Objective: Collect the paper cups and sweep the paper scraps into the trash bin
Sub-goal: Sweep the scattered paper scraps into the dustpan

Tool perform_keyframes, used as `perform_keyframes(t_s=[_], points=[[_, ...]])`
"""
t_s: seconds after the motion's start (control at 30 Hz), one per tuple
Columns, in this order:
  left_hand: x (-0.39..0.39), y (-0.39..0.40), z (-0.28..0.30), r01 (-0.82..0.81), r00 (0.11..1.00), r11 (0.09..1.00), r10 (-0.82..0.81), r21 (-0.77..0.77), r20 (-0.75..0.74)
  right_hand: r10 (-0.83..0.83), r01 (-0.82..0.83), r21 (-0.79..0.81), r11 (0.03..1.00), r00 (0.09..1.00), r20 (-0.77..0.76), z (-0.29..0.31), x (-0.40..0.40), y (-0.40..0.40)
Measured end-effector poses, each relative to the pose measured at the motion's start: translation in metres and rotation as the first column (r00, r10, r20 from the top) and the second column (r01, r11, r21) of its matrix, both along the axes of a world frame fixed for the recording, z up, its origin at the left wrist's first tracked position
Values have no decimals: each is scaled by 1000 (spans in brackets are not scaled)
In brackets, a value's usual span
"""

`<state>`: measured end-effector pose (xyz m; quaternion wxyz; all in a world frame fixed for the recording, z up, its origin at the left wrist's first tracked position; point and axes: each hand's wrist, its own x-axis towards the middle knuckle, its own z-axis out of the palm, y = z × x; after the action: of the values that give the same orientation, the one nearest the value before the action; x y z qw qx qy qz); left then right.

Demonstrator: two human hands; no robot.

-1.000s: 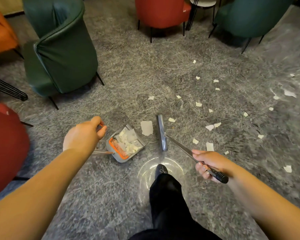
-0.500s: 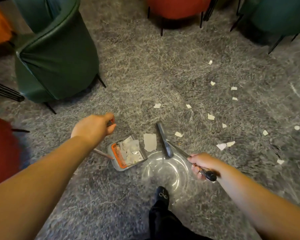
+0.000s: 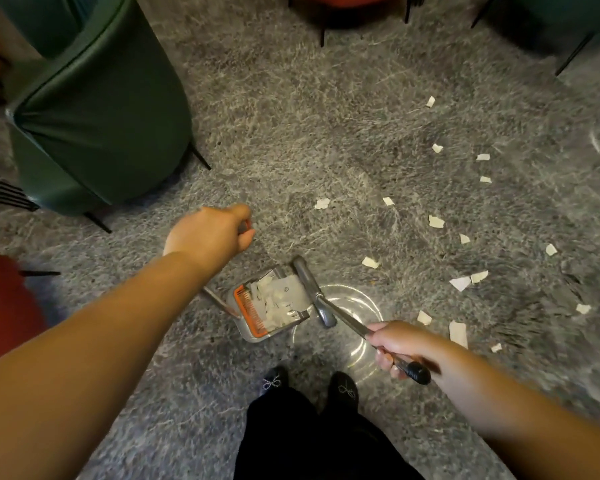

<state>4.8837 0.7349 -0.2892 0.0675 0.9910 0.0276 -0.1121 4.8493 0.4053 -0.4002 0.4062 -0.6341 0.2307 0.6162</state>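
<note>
The right hand (image 3: 400, 348) is gripping the broom handle (image 3: 368, 332), its head (image 3: 312, 292) touching the dustpan (image 3: 267, 303) mouth — the left hand (image 3: 210, 233) is clutching the dustpan's handle; paper scraps (image 3: 459, 283) are lying rightward on open carpet (image 3: 309, 133).

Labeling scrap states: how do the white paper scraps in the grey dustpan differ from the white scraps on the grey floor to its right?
The white paper scraps in the grey dustpan are heaped and overlapping; the white scraps on the grey floor lie singly, spread apart. The dustpan scraps sit by the orange comb strip, the grey broom head at the pan's mouth; the floor scraps lie beyond the broom. Both are small torn white pieces.
</note>
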Motion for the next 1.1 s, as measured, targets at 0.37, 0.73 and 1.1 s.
perform_keyframes(t_s=[0.37,0.73,1.1], points=[[-32,52,-4,23,994,994,-11,-111,105,-265,272,48,961,958,-112,29,-55,56],[-22,90,2,59,985,978,-24,-199,173,-501,502,-1,865,865,-33,72,-41,57],[75,74,9,53,984,991,-32,-121,174,-657,661,5,751,746,113,75,25,30]])
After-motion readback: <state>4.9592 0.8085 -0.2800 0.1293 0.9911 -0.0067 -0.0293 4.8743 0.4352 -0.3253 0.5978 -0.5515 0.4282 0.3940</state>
